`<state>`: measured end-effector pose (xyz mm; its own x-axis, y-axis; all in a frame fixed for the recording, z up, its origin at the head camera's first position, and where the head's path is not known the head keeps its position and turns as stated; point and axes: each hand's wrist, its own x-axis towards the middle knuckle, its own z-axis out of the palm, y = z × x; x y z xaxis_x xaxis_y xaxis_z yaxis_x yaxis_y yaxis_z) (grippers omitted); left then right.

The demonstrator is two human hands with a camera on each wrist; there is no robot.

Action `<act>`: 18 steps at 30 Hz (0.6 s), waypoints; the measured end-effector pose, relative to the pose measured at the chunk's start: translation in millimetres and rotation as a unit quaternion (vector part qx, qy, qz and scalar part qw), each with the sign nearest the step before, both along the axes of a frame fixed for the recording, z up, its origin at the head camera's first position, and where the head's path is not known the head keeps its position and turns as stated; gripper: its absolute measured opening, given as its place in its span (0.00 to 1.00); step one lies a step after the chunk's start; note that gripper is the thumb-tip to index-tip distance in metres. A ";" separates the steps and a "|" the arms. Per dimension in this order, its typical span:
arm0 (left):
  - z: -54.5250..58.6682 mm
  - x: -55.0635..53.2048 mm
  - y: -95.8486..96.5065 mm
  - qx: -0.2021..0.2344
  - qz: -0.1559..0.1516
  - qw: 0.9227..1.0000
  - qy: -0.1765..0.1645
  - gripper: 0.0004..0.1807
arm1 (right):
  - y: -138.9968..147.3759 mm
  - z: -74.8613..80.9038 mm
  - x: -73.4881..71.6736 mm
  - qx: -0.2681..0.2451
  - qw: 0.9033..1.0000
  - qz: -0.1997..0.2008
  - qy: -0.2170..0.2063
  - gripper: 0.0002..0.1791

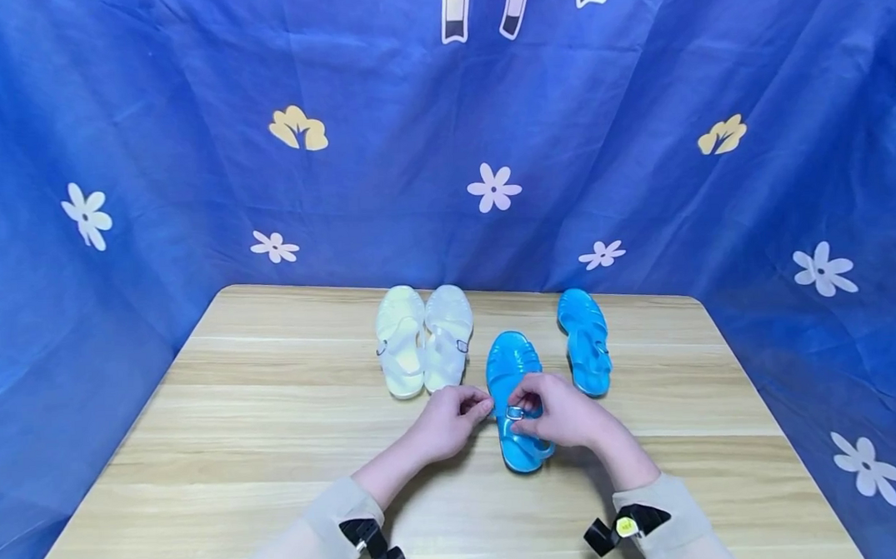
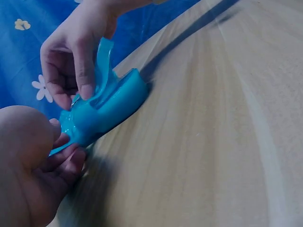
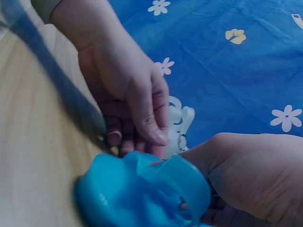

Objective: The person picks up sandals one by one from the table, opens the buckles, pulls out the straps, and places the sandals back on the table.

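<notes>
The near blue sandal point(image 1: 506, 369) lies on the desk point(image 1: 273, 404) between two hands, its toe pointing away from us and its heel toward us. We find it bright and glossy, with ribbed bands across the toe, a small silvery buckle point(image 1: 515, 412) about midway along and, in the left wrist view, a strap point(image 2: 103, 66) rising in a curve above the heel.

The right hand point(image 1: 562, 412) has its grip clamped at the buckle, thumb and forefinger bent about it. The left hand point(image 1: 454, 421) brings its grip together at the sandal's left edge; we see its thumb and fingertips pinching a thin blue piece there, partly hidden.

The sandal's surface looks smooth and moulded, rounded at both ends. To its right we see a second blue sandal point(image 1: 584, 340) of similar ribbed shape; to its left, a white sandal point(image 1: 402, 344) and a more translucent whitish sandal point(image 1: 448, 325) lie side by side. Pale wood grain streaks the desk, whose far corners are rounded. Behind it a blue cloth point(image 1: 381, 132) hangs softly creased, printed with white flowers point(image 1: 494, 187) and yellow leafy shapes point(image 1: 298, 128).
</notes>
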<state>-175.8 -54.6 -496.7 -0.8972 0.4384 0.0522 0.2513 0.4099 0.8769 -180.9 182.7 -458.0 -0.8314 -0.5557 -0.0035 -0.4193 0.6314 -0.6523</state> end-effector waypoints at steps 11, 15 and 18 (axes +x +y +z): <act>3.9 -1.8 -1.7 0.011 0.001 1.000 -0.011 0.06 | -3.8 6.3 -9.0 -0.006 0.998 -0.005 -0.056 0.07; 5.3 -2.5 -1.0 0.010 -0.008 0.999 -0.036 0.04 | -1.8 4.1 -7.7 0.001 1.000 0.009 -0.024 0.08; 5.4 -2.4 -0.5 0.013 -0.018 0.998 -0.057 0.04 | 3.8 -3.7 -9.0 -0.011 1.000 0.027 -0.009 0.08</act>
<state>-178.2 -55.1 -491.4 -0.8817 0.4704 -0.0369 0.1643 0.3794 0.9105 -190.0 186.5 -461.7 -0.7998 -0.6003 -0.0045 -0.4413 0.5931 -0.6734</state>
